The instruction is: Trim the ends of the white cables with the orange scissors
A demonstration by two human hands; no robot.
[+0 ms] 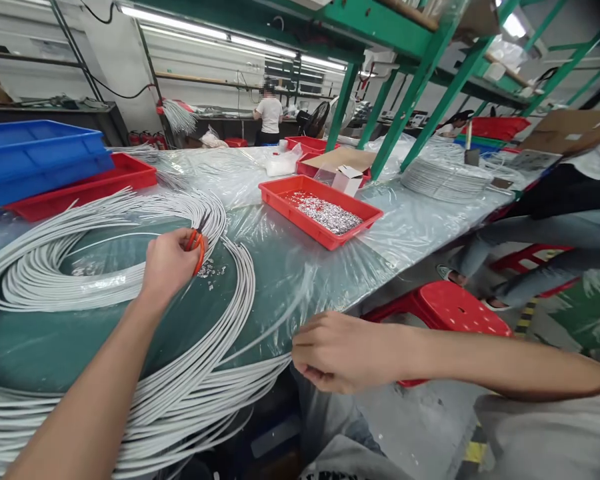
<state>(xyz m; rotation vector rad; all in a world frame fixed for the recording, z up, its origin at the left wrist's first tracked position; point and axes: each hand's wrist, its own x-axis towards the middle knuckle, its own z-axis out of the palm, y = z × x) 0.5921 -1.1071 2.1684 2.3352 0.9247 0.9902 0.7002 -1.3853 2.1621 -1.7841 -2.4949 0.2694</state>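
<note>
My left hand (173,260) is closed around a pair of scissors (199,248) with orange handles, their dark blades pointing up and away. The scissors are over the ends of a coiled bundle of white cables (80,287), with small shiny bits (211,270) scattered beside them on the table. At the table's front edge, my right hand (330,353) has its fingers curled. A second bundle of white cables (205,387) runs right up to these fingers. What lies inside the fingers is hidden.
A red tray (300,223) of small silvery pieces stands mid-table. Blue (40,160) and red trays (130,175) are stacked left. Green shelf posts (400,107) rise behind. A red stool (455,310) stands right, near a seated person's legs (520,247). Another person (269,115) works far back.
</note>
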